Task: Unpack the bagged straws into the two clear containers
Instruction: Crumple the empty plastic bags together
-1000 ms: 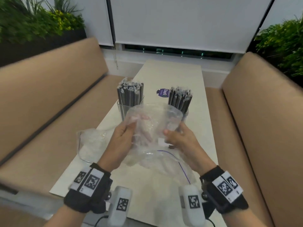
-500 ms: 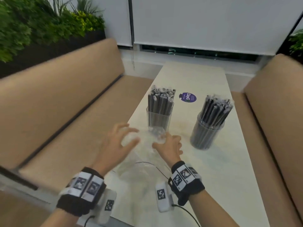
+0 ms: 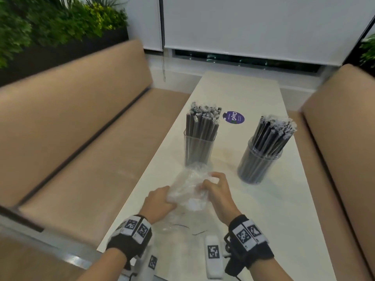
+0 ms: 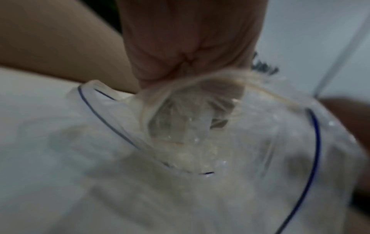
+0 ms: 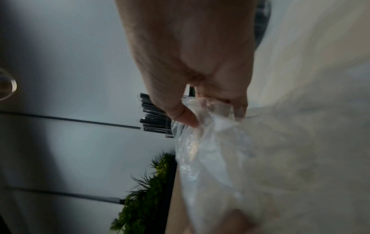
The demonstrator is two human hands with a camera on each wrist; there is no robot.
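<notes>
Two clear containers stand on the white table (image 3: pixel 280 209): a square one (image 3: pixel 197 148) and a round one (image 3: pixel 258 166), both packed with dark wrapped straws (image 3: pixel 203 123). In front of them, a crumpled clear plastic bag (image 3: pixel 188 189) with a blue zip line is bunched between both hands. My left hand (image 3: pixel 162 201) grips its left side, fingers curled into the plastic (image 4: pixel 180 114). My right hand (image 3: pixel 215 189) pinches the bag's right side between thumb and fingers (image 5: pixel 200 114). No straws show inside the bag.
Tan padded benches (image 3: pixel 81 138) run along both sides of the narrow table. A purple round sticker (image 3: pixel 233 117) lies between the containers, farther back. Green plants (image 3: pixel 50 23) stand behind the left bench, and a white blind covers the window ahead.
A second ago both hands held the bag up in front of the containers. Half a second ago they hovered spread over it near the table; now both grip and bunch it.
</notes>
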